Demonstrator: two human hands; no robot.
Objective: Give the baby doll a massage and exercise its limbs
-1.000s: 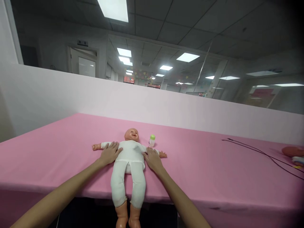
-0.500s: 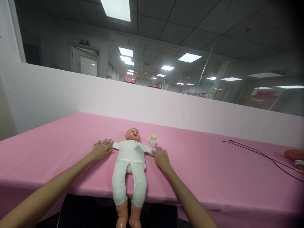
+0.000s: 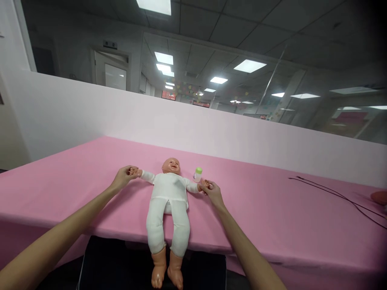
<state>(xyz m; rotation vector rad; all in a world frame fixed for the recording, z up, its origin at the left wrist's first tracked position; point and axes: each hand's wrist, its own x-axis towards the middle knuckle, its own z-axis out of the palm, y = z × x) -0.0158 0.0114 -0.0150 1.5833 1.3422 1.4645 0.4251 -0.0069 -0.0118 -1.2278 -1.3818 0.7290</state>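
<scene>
Clasping one small doll fist each, our left hand [image 3: 123,178] and right hand [image 3: 211,191] sit well apart, arms outstretched, around the one baby doll [image 3: 167,201] lying face-up at the near edge of the counter [image 3: 266,217]; one green-capped bottle [image 3: 197,175] stands just beside its head at 2 o'clock.

- Before me, a table [image 3: 75,193] under pink cloth
- A baby doll [image 3: 167,197] on its back, feet past my near edge
- A small green-capped bottle [image 3: 197,175] just beside its head
- Thin black cords [image 3: 332,195] toward the right end
- A reddish object [image 3: 380,197] at the right, partly out of view
</scene>
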